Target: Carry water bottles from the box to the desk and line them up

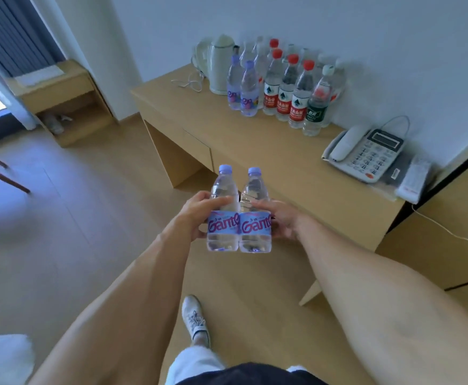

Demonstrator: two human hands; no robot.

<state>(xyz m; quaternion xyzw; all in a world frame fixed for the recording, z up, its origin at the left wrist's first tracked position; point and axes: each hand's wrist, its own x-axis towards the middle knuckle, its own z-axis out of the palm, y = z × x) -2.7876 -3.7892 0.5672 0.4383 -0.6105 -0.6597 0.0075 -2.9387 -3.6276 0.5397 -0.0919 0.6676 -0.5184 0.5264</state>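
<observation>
1. Our left hand grips one bottle, our right hand grips the other bottle, out over the floor.
2. They could slip and fall.
3. Setting them down, we might knock over the row on the worktop.

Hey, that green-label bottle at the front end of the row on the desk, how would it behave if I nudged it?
The green-label bottle looks full, so probably fairly heavy and stiff. Tall and narrow, it may tip if pushed high up. It stands close to the red-label bottles, so a sideways nudge would likely knock them.
</observation>
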